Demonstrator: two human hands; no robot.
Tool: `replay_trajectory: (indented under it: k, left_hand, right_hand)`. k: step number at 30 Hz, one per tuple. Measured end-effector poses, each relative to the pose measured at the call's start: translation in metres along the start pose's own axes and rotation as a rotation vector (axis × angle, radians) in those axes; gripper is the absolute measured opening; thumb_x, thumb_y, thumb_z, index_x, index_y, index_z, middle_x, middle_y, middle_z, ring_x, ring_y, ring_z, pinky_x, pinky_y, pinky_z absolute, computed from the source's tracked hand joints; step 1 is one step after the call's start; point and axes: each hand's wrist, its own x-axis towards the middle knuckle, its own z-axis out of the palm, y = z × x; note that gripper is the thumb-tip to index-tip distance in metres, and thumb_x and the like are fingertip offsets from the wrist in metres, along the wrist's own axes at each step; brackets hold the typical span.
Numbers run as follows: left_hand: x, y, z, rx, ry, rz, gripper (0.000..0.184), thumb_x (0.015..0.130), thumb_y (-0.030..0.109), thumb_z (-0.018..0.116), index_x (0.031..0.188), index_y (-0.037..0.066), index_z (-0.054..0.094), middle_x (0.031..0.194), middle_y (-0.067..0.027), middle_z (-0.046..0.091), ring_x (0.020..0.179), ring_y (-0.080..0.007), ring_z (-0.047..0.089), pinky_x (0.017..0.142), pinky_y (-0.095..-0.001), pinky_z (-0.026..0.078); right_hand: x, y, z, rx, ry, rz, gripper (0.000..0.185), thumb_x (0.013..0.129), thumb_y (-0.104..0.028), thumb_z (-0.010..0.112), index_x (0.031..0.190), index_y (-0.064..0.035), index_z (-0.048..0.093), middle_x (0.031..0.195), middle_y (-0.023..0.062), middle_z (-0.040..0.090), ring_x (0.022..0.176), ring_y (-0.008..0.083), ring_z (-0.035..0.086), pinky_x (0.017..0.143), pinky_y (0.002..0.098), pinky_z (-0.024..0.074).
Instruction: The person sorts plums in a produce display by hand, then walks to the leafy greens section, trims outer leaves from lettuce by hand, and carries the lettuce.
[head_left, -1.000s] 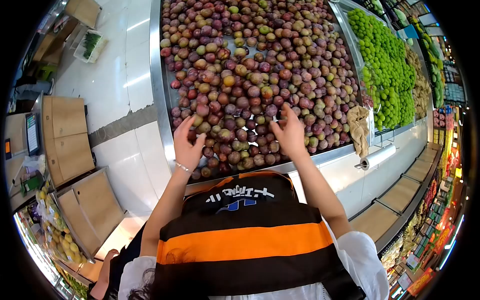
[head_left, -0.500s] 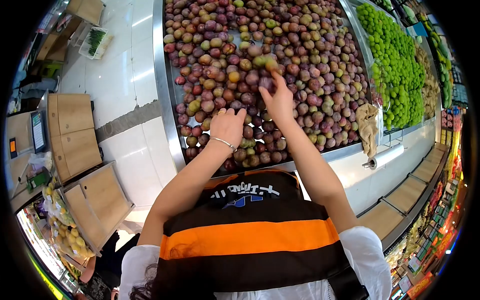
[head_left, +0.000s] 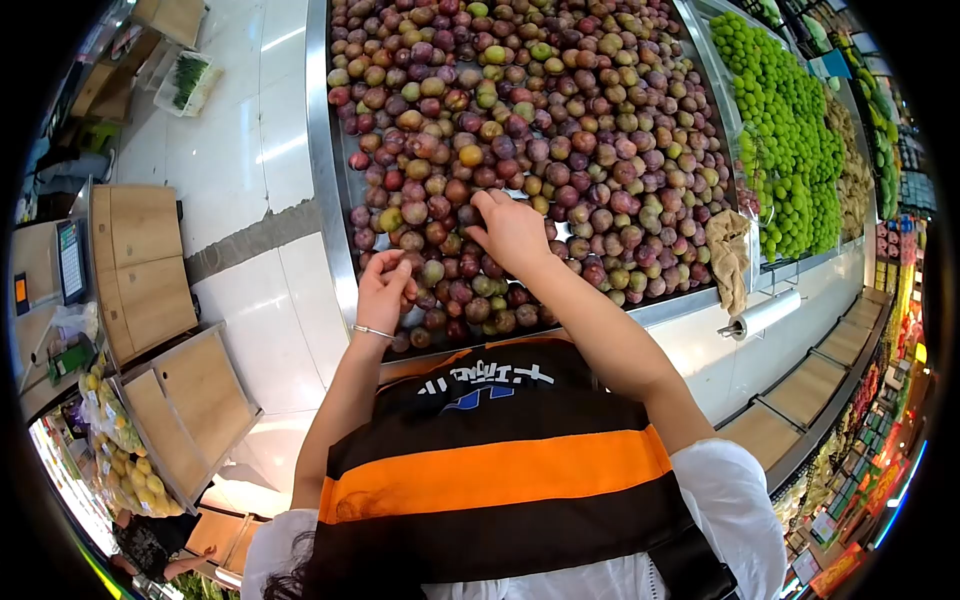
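Note:
Many purple, red and yellow-green plums [head_left: 560, 90] lie loose in a metal-rimmed display bin [head_left: 320, 150]. My left hand [head_left: 382, 292], with a bracelet at its wrist, is at the near left corner of the bin. Its fingers are curled in against the thumb among the plums; what they hold, if anything, is hidden. To the right, my right hand [head_left: 515, 235] lies low over the plums, thumb and forefinger apart. A dark plum [head_left: 468, 215] is just beyond its fingertips. Pale bin floor shows beside this hand.
Green grapes [head_left: 790, 150] fill the neighbouring display on the right. A brown cloth [head_left: 728, 260] hangs over the bin's edge above a roll of plastic bags [head_left: 765, 315]. Wooden display boxes [head_left: 145, 270] stand on the left. Another person [head_left: 150, 545] is at the lower left.
My right hand has come nearer and to the left, down onto the plums. My left hand has drawn back toward the near left corner, and its fingers have curled. Plums near the hands have shifted.

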Motion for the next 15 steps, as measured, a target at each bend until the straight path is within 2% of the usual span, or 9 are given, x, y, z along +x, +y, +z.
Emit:
replay_trajectory:
  k: [2,3,5,6,7,9,11,12,15]
  left_hand:
    - [-0.006,0.001,0.002,0.131,0.007,0.076,0.037,0.094,0.030,0.047,0.124,0.011,0.041,0.064,-0.0025,0.056,0.050,-0.0073,0.049,0.046,-0.0177,0.035]
    - [-0.010,0.004,0.006,0.126,0.001,0.083,0.037,0.094,0.030,0.047,0.124,0.011,0.041,0.064,-0.0025,0.056,0.050,-0.0073,0.049,0.046,-0.0177,0.035]
    - [-0.024,0.018,0.015,-0.122,-0.102,-0.038,0.042,0.094,0.032,0.045,0.130,0.010,0.037,0.078,-0.0072,0.062,0.057,-0.0099,0.056,0.049,-0.0178,0.040]
    - [-0.029,0.024,0.020,-0.325,-0.247,-0.144,0.044,0.095,0.034,0.042,0.130,0.008,0.037,0.093,-0.0112,0.062,0.068,-0.0126,0.061,0.053,-0.0187,0.044]
    - [-0.032,0.028,0.027,-0.436,-0.299,-0.246,0.041,0.095,0.033,0.041,0.125,0.005,0.044,0.098,-0.0113,0.061,0.071,-0.0122,0.059,0.054,-0.0186,0.043]
    - [-0.033,0.023,0.026,-0.383,-0.367,-0.219,0.035,0.095,0.032,0.041,0.115,0.005,0.052,0.094,-0.0087,0.060,0.068,-0.0113,0.056,0.054,-0.0190,0.041]
    - [-0.034,0.021,0.020,-0.439,-0.358,-0.202,0.031,0.094,0.031,0.042,0.108,0.005,0.053,0.090,-0.0075,0.060,0.065,-0.0110,0.054,0.053,-0.0196,0.040]
    - [-0.034,0.020,0.017,-0.496,-0.350,-0.186,0.028,0.094,0.030,0.044,0.100,0.005,0.055,0.085,-0.0063,0.059,0.063,-0.0108,0.052,0.052,-0.0201,0.038]
    - [-0.033,0.016,0.004,-0.560,-0.283,-0.358,0.025,0.093,0.028,0.045,0.090,0.006,0.055,0.077,-0.0051,0.057,0.062,-0.0106,0.050,0.051,-0.0210,0.037]
  right_hand:
    - [-0.005,0.002,-0.008,0.146,0.066,-0.036,0.040,0.069,-0.020,0.071,0.104,-0.0058,0.055,0.088,0.0099,0.058,0.071,0.0282,0.060,0.060,0.0361,0.0491]
    - [-0.009,-0.003,-0.017,0.137,0.072,-0.036,0.040,0.069,-0.020,0.071,0.104,-0.0058,0.055,0.088,0.0099,0.058,0.071,0.0282,0.060,0.060,0.0361,0.0491]
    - [-0.030,-0.022,-0.033,0.560,-0.081,0.063,0.045,0.067,-0.017,0.074,0.105,-0.0028,0.056,0.087,0.0102,0.060,0.072,0.0227,0.060,0.063,0.0322,0.0488]
    - [-0.041,-0.029,-0.034,0.653,-0.086,0.006,0.046,0.067,-0.020,0.073,0.106,-0.0026,0.056,0.090,0.0124,0.060,0.073,0.0251,0.060,0.064,0.0333,0.0489]
    - [-0.051,-0.035,-0.035,0.746,-0.088,-0.051,0.048,0.068,-0.024,0.072,0.107,-0.0024,0.056,0.093,0.0145,0.061,0.075,0.0275,0.061,0.065,0.0344,0.0490]
    - [-0.070,-0.033,-0.048,0.692,0.024,0.037,0.052,0.067,-0.027,0.073,0.110,-0.0027,0.056,0.098,0.0145,0.060,0.081,0.0279,0.060,0.071,0.0352,0.0486]
    - [-0.093,0.003,-0.049,0.316,0.240,0.228,0.046,0.068,-0.028,0.073,0.105,-0.0038,0.058,0.091,0.0134,0.060,0.084,0.0289,0.058,0.071,0.0366,0.0479]
    - [-0.104,0.019,-0.060,0.115,0.275,0.193,0.046,0.067,-0.027,0.073,0.104,-0.0039,0.057,0.089,0.0137,0.058,0.082,0.0303,0.058,0.071,0.0374,0.0477]
    - [-0.142,0.053,-0.058,-0.079,-0.063,0.457,0.071,0.065,-0.027,0.075,0.121,0.0000,0.042,0.104,0.0178,0.050,0.086,0.0342,0.058,0.068,0.0392,0.0506]
